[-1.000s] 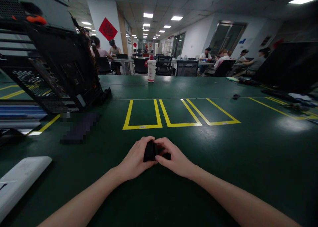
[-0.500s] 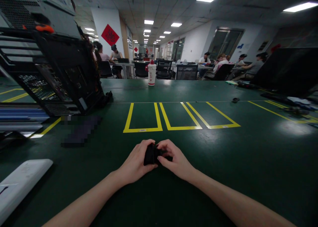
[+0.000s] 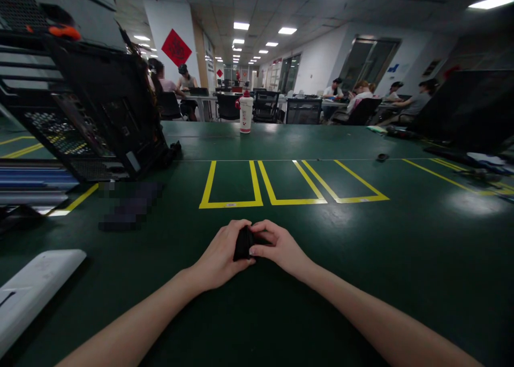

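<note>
A small, black, block-like object [image 3: 242,245] is held low over the green table in front of me; its exact kind cannot be made out. My left hand [image 3: 222,254] wraps around its left side, with the thumb and fingers closed at the top and bottom. From the right, my right hand [image 3: 279,247] pinches the object's right edge with curved fingertips. Both hands partly hide the object, and its right side is mostly covered by fingers.
Yellow tape outlines [image 3: 231,204] mark the table [image 3: 321,302] beyond my hands. A white bottle [image 3: 246,115] stands farther back. At left are an open black computer case [image 3: 116,126] and a white device [image 3: 40,281]. A dark monitor [image 3: 466,110] is at right; people sit behind.
My right hand's fingers have closed in against the black object, and the dark part that showed between them is now out of sight. The left hand keeps its hold.
</note>
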The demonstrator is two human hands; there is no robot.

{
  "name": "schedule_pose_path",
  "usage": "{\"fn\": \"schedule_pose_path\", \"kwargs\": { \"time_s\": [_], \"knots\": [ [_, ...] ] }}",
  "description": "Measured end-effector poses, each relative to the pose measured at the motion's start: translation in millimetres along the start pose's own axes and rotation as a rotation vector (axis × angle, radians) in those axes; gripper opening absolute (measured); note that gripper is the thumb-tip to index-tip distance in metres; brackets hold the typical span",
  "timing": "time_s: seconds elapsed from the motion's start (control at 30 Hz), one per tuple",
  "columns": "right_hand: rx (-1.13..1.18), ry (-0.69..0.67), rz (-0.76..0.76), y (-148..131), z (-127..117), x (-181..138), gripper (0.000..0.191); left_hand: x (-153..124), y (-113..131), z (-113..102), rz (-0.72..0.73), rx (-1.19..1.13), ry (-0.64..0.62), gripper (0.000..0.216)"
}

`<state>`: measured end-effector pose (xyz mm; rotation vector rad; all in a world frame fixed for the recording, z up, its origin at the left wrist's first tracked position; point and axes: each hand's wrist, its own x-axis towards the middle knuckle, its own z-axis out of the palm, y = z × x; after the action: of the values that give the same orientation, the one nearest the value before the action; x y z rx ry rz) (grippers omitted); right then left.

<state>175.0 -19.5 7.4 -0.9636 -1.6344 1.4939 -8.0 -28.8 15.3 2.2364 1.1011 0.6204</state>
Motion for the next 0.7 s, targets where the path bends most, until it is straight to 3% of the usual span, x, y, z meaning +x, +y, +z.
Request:
{"fn": "schedule_pose_path", "kwargs": {
  "time_s": [0.13, 0.7],
  "knots": [
    [0.021, -0.012, 0.057, -3.4, 0.0, -2.1, 0.023, -0.5, 1.1, 0.1, 0.007, 0.012, 0.008, 0.057],
    [-0.012, -0.001, -0.068, 4.7, 1.8, -6.1, 0.019, -0.4, 0.8, 1.1, 0.014, 0.019, 0.017, 0.058]
  ]
}}
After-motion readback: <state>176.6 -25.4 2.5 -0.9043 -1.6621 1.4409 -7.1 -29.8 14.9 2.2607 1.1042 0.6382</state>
